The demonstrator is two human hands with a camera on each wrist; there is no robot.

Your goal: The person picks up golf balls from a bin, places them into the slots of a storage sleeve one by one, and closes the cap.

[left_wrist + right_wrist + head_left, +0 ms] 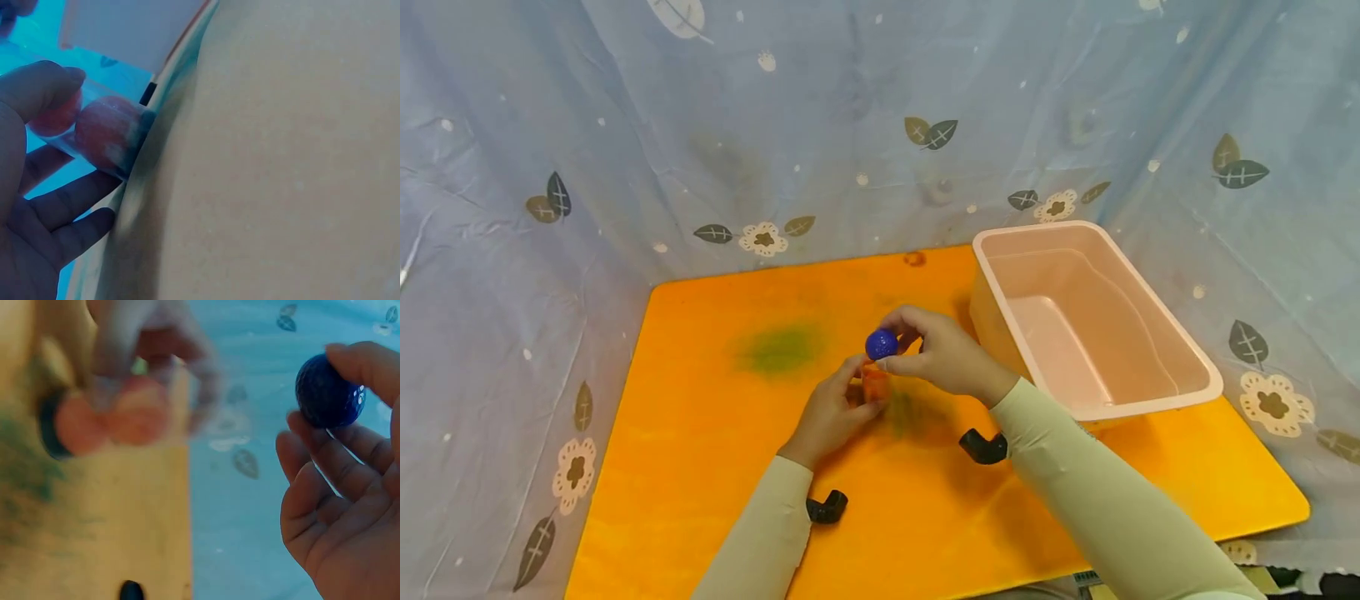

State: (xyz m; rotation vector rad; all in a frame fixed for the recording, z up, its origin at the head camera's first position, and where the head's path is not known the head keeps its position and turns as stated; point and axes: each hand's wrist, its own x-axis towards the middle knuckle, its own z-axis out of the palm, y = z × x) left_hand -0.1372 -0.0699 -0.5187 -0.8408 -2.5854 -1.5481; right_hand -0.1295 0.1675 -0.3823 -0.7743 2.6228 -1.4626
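My right hand [946, 357] pinches a dimpled blue golf ball [882, 344] between thumb and fingers. My left hand [829, 418] grips a clear cylindrical container [876, 385] just below that ball. Through its wall in the left wrist view, two orange balls [103, 134] show one behind the other, the upper one partly covered by the thumb. A dark base [51, 425] closes the container's lower end in the right wrist view. The blue ball is held over the container's open top, overlapping its upper edge in the head view.
A large pink plastic tub [1022, 333] stands on the right of the orange table [700, 450]. Black bent pieces [983, 447] sit beside both sleeves. A patterned blue curtain [820, 125] surrounds the table at the back and sides.
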